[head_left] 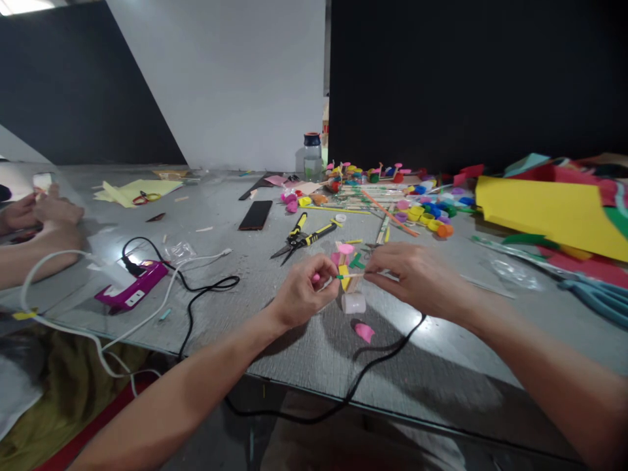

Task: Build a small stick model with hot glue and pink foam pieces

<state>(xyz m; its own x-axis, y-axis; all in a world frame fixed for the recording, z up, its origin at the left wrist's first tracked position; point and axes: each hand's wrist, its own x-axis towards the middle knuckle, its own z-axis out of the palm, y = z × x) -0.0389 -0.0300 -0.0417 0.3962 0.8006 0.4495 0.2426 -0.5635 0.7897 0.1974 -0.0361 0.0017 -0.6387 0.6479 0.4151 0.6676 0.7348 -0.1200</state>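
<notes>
My left hand (308,288) is closed in a pinch at the left end of a thin pale stick (354,275) with green and yellow bits on it. A small pink lump (316,278) shows between the curled fingers of that hand. My right hand (412,275) pinches the stick's other end. Just below the stick lies a white tape roll (354,303), and nearer to me a crumpled pink piece (364,332). Behind the fingertips are a pink disc (346,248) and a green strip (357,261), partly hidden.
Yellow-handled pliers (303,239) and a black phone (256,215) lie beyond my hands. Colourful caps (432,212), yellow sheets (549,209) and blue-handled scissors (596,294) are to the right. A purple power strip (132,286) with cables stands left, near another person's hands (56,209).
</notes>
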